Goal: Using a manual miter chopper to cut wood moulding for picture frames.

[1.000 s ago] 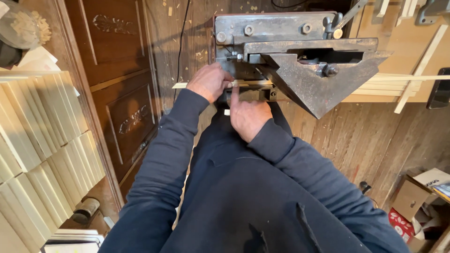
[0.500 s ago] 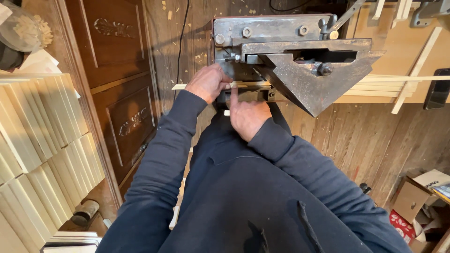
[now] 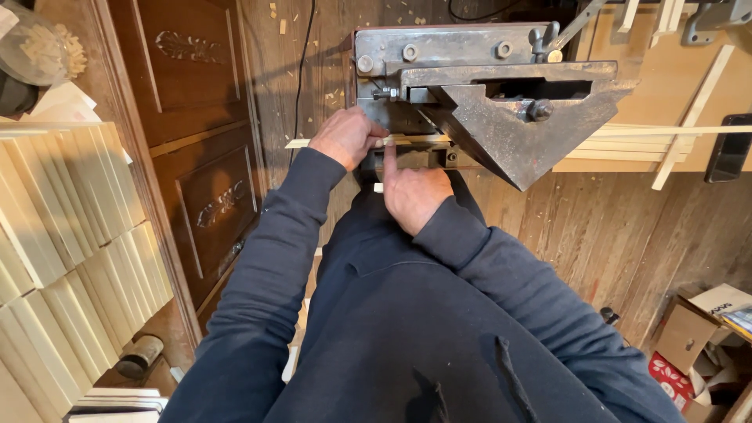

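My left hand grips a thin pale wooden strip that lies across the front of a heavy grey metal cutting machine with a V-shaped blade block. The strip's left end sticks out past my left hand. My right hand is just below the strip, its index finger stretched up and touching the strip at the machine's bed, the other fingers curled. Both arms wear dark blue sleeves.
Rows of pale wooden strips are stacked at the left. More long strips lie on a wooden bench at the right. A dark carved wooden panel stands left of the machine. Cardboard boxes sit at the lower right.
The hands stay at the strip; the view has shifted slightly. My right index finger now points up onto the strip.
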